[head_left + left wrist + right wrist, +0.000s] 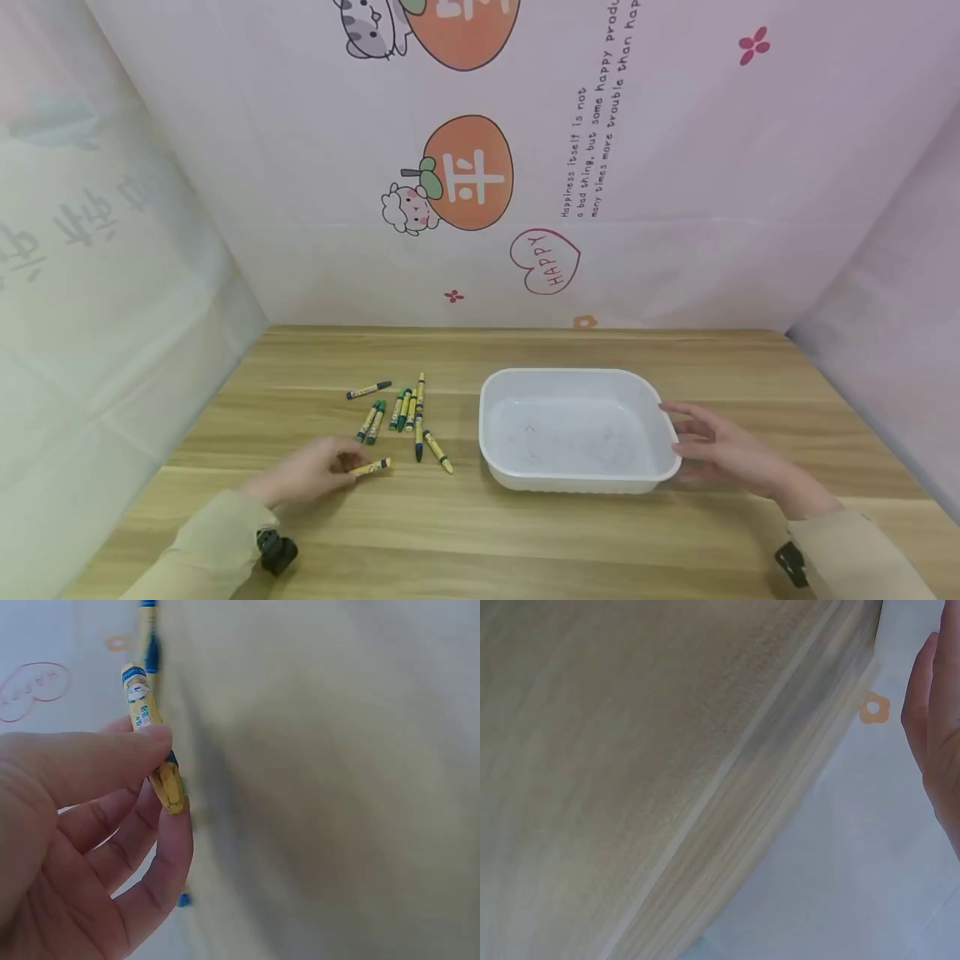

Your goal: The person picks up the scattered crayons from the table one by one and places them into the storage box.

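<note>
My left hand (318, 469) pinches a yellow crayon (371, 467) between thumb and fingers, low over the table. In the left wrist view the same crayon (142, 701) has a printed wrapper with dark blue bands, and its worn yellow tip points down by the fingers. Beyond that hand lies a loose group of crayons (405, 408) in green, yellow and dark wrappers. A white plastic basin (577, 482) stands right of them. Against its right wall rests my right hand (720, 450), fingertips touching the rim, fingers fairly straight. Only an edge of this hand (941, 727) shows in the right wrist view.
The wooden table (465, 542) backs onto a printed white cloth (660, 250), with more cloth hanging on both sides. One dark-tipped crayon (369, 390) lies apart at the back left. A yellow crayon (438, 452) lies slanted nearest the basin.
</note>
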A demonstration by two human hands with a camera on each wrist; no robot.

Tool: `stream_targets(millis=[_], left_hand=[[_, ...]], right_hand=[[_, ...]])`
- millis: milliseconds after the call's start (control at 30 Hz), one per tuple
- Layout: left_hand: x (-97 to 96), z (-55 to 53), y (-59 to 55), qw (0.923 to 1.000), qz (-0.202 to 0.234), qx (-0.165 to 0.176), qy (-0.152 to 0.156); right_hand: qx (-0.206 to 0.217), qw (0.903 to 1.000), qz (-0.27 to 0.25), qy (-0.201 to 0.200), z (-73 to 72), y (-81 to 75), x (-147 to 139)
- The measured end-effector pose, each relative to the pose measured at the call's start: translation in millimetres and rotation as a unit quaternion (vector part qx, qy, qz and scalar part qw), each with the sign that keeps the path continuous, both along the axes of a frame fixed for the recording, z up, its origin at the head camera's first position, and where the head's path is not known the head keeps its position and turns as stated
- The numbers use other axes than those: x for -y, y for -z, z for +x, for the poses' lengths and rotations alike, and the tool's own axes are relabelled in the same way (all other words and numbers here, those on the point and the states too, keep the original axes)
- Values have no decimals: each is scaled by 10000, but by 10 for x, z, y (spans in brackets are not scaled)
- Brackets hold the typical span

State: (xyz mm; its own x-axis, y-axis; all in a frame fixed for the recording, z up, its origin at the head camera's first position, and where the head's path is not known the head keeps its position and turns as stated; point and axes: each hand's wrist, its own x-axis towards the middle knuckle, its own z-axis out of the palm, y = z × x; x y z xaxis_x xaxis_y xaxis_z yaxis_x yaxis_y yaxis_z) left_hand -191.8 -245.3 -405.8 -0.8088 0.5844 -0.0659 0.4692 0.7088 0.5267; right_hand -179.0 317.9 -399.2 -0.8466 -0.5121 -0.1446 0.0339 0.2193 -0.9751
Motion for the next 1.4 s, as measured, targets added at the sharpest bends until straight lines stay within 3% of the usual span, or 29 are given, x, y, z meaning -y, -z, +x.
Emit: stream_targets(millis=[167,333,433,733,867,1000,1233,1400], left_hand=[[-222,-121,-247,9998,167,-70,49],[-593,-252,-544,9984,77,-382,406],[-847,-311,-705,9974,17,-357,619],[-1624,-551,-957,9933,-416,-247,1049],[-1936,-650,-976,9895,-697,-96,1259],[-2185,-737,-918,9878,-838,-4,1315],[-2470,-830,-744,9907,-922,162,986],[-2617,-847,-633,9901,-988,222,978]], right_hand=[[-49,9999,-81,-81,-4,-1,-11],[-99,9999,31,-33,-5,1,-10],[-134,9999,61,-67,-8,8,-9],[-158,9998,64,-52,-1,7,-6],[-144,9998,106,-10,2,1,-1],[-163,9997,197,26,7,-7,4],[-168,9997,154,40,23,-21,7],[-94,9997,196,95,26,-23,20]])
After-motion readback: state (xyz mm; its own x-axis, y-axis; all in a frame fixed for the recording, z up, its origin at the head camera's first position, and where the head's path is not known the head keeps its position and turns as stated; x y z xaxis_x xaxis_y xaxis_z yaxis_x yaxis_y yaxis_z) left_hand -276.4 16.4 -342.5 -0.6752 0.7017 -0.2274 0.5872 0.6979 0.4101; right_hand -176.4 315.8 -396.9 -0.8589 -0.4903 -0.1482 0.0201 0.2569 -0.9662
